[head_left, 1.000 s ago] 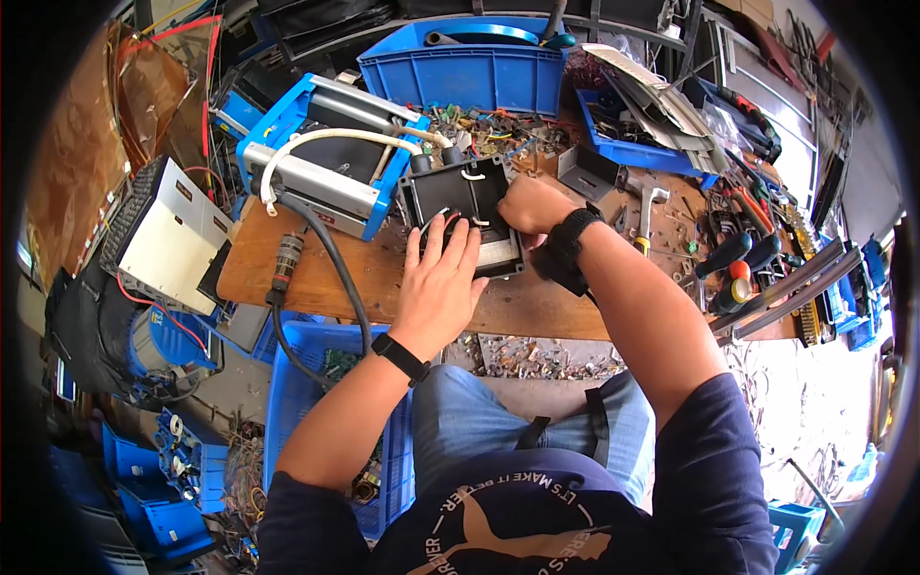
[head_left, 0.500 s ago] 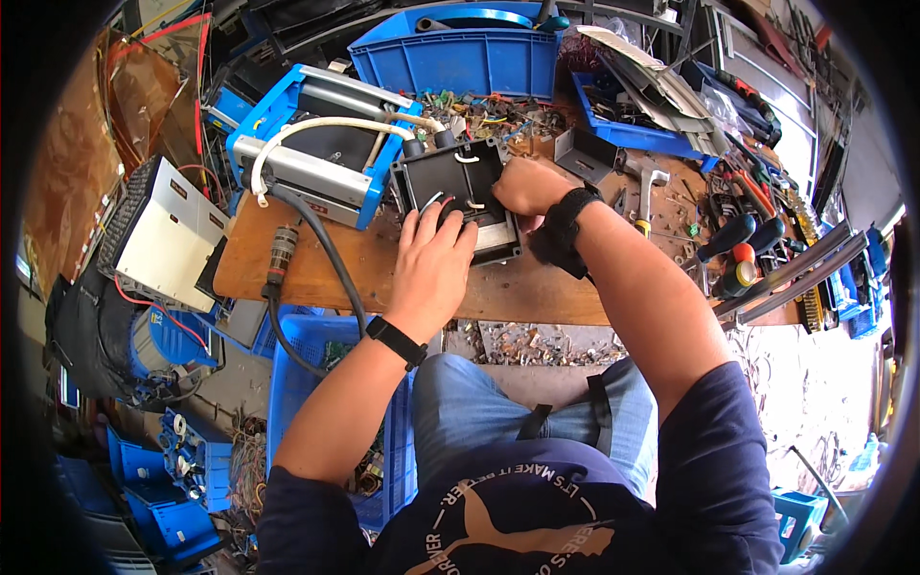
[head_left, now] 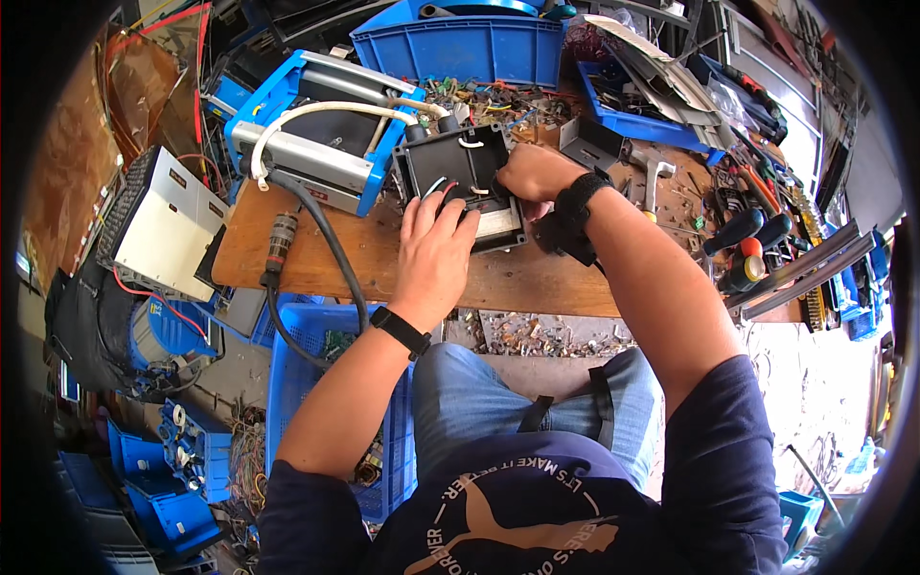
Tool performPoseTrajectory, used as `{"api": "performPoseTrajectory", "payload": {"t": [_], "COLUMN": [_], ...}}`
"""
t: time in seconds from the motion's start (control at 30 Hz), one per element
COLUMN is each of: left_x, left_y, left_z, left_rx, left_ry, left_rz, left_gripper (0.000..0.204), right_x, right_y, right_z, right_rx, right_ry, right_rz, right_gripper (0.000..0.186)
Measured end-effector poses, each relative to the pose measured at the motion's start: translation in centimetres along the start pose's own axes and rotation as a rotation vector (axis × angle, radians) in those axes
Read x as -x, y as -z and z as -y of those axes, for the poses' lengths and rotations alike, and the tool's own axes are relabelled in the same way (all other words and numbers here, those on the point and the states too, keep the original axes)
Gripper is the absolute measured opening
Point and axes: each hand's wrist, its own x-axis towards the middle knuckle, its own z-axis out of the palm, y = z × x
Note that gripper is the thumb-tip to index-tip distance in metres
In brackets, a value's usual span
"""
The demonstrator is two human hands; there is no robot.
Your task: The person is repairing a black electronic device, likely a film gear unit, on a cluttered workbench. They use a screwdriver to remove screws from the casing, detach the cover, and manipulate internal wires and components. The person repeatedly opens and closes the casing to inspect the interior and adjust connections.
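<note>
A black rectangular box (head_left: 443, 166) with an open top sits on the wooden bench, its cavity facing up. Short white, red and black wire ends poke up inside it, and a pale flat block (head_left: 495, 222) lies at its near right. My left hand (head_left: 436, 247) rests on the box's near left edge, fingers stretched out over the rim. At the right side of the box my right hand (head_left: 539, 180) is curled closed. Below that wrist shows a black object (head_left: 565, 238), mostly covered; what the fingers grip is hidden. A thick white cable (head_left: 316, 123) runs into the box's far side.
A blue-and-silver frame (head_left: 316, 182) stands left of the box, and a black cable with a round connector (head_left: 281, 241) hangs over the bench edge. Blue crates (head_left: 460, 53) stand behind. A hammer (head_left: 654, 172) and several screwdrivers (head_left: 733, 233) lie to the right, among scattered scraps.
The view has shifted slightly. Both hands stay at the same places on the box, the right one still curled at its right side.
</note>
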Motion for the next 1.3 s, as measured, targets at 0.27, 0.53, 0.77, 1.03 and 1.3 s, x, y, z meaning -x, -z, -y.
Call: {"api": "performPoseTrajectory", "payload": {"t": [0.27, 0.53, 0.77, 1.03, 1.3], "left_x": [0.0, 0.5, 2.0, 3.3, 3.7], "left_y": [1.8, 2.3, 3.2, 3.1, 2.3], "left_z": [0.1, 1.4, 1.1, 1.4, 1.8], "left_rx": [0.077, 0.104, 0.136, 0.232, 0.228], "left_ry": [0.094, 0.093, 0.165, 0.279, 0.336], "left_rz": [0.014, 0.059, 0.035, -0.057, -0.148], "left_gripper": [0.038, 0.042, 0.054, 0.057, 0.049], "right_x": [1.7, 1.8, -0.2, -0.5, -1.2], "right_y": [1.4, 1.4, -1.2, -1.8, -2.6], "right_z": [1.4, 1.6, -0.2, -0.9, -2.3], "right_rx": [-0.127, -0.128, 0.145, -0.199, -0.073], "right_ry": [-0.1, -0.111, 0.053, -0.086, 0.075], "right_rz": [0.082, 0.064, -0.02, -0.054, -0.066], "right_gripper": [0.034, 0.032, 0.021, 0.029, 0.037]}}
